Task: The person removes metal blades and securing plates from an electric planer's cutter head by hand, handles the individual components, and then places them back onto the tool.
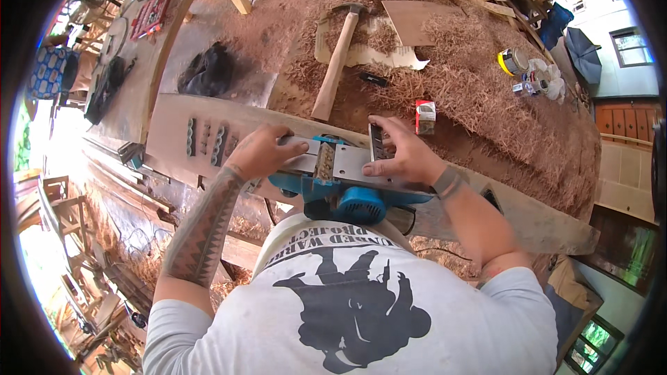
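Note:
A blue electric planer (361,203) lies upside down on a long wooden board (531,219), its metal sole and cutter drum facing up. My left hand (262,151) grips the planer's left end, the thumb lying on the sole plate. Between the fingers and thumb of my right hand (408,155) a short dark flat metal bar (376,142) stands on edge against the right sole plate. What the bar is exactly, I cannot tell. Several small metal strips (219,144) lie on the board left of my left hand.
Beyond the board, wood shavings (472,87) cover the ground. A hammer (337,66) leans with its handle end near the board. A small red and white box (425,117) and a black object (374,79) lie close by. Black cloth (207,71) is bundled at left.

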Motion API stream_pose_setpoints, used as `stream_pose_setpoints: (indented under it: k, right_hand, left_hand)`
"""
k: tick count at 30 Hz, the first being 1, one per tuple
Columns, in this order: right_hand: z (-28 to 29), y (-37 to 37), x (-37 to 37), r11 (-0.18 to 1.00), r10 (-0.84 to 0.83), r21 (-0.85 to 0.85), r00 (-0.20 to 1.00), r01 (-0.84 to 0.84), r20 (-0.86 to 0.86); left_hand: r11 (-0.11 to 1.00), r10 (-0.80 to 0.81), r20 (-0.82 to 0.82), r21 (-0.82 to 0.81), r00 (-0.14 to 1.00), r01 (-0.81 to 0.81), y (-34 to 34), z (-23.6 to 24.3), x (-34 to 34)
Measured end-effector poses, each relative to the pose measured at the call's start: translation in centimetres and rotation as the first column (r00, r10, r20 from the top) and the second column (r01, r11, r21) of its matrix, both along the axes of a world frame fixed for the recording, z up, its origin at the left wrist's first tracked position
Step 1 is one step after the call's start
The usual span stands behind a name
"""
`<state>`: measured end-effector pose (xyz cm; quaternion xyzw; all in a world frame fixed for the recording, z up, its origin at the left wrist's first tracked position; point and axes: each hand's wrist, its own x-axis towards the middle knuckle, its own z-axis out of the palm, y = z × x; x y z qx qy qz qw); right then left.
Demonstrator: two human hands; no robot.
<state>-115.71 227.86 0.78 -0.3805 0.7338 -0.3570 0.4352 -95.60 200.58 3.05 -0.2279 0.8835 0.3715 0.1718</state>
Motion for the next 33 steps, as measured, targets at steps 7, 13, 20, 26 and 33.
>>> stream_pose_setpoints:
  k: [7, 13, 20, 26, 33]
  right_hand:
    - [4.9, -0.4, 1.7, 0.994, 0.044, -0.096, 0.992, -0.055, -0.114]
    - [9.5, 0.2, 4.5, 0.990, -0.052, -0.139, 0.954, 0.011, -0.294]
    - [10.4, -0.6, 6.5, 0.985, -0.088, -0.173, 0.845, -0.005, -0.527]
    - [10.8, -1.5, 8.5, 0.979, -0.036, -0.176, 0.771, -0.099, -0.636]
    - [11.2, -2.3, 9.0, 0.998, 0.024, -0.032, 0.800, -0.053, -0.599]
  left_hand:
    - [0.996, 0.093, -0.196, 0.034, 0.976, -0.088, 0.3, 0.4, 3.9]
    - [0.986, 0.161, -0.460, 0.118, 0.873, -0.120, 0.7, -0.6, 4.7]
    - [0.997, 0.081, -0.465, 0.045, 0.882, -0.068, 0.6, -2.1, 5.3]
    - [0.998, 0.061, -0.232, -0.014, 0.971, -0.066, 2.0, -1.2, 5.7]
    - [0.995, 0.096, -0.203, 0.056, 0.974, -0.086, 1.8, -1.7, 6.1]
